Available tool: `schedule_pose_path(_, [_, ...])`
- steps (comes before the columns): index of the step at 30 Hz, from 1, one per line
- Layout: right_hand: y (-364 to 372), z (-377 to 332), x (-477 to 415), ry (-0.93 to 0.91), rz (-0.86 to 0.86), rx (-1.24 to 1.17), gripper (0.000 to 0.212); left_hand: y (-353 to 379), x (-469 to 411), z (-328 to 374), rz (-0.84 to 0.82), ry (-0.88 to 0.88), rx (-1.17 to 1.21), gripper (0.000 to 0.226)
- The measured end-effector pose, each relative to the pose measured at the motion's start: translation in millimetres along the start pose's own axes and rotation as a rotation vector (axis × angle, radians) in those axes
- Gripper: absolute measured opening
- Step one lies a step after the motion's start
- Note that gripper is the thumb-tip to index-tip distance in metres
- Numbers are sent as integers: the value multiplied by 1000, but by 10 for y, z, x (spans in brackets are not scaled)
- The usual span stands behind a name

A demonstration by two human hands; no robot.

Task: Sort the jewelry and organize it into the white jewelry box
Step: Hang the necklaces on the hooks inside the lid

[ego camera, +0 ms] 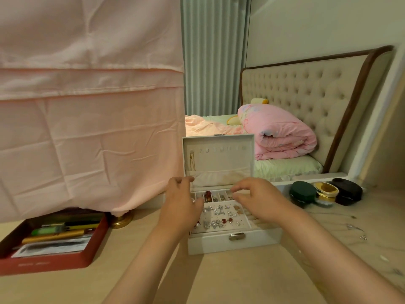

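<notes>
Jewelry [215, 223] lies in the box [210, 243] at twelve o'clock; we judge it light, snaggy, best pinched by edges. Left hand [179, 201] and right hand [259, 200] hover curled; whether either pinches anything, we cannot tell.

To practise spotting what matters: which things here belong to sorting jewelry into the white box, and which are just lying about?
Job: white jewelry box; small pieces in its tray; gold chain in the lid; loose chain on the table.

Lying about: red tray; green case; gold tin; black case; pink cloth.
</notes>
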State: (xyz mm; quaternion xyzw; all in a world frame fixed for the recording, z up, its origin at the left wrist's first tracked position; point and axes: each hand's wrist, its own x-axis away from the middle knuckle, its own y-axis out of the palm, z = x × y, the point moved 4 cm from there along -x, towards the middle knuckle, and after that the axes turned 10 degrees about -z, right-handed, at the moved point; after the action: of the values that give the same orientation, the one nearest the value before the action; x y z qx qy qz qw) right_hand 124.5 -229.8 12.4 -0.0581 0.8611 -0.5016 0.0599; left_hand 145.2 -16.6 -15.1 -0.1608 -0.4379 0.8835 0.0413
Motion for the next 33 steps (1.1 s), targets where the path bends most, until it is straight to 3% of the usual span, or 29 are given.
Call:
schedule_pose_path(3, [242,96,260,80,-142,139,56,202,208,42,-145,-87,-20,60])
schedule_pose_path(6, [441,163,444,151,-223,99,79,379,355,53,-261,-165,13,73])
schedule_pose_path(12, [492,214,640,189,-123,54,100,445,509,29,-259,-193,141,77])
schedule_pose_path(22, [582,85,1085,172,-82,-23,106,184,970,74,-238,-239,90,81])
schedule_pose_path(30, [492,-31,1460,107,-161,25,96,144,1374,146,-285,-254,15,79])
schedule_pose_path(33, [387,7,1510,88,-176,-40,87,89,1395,247,-302,-249,-155,82])
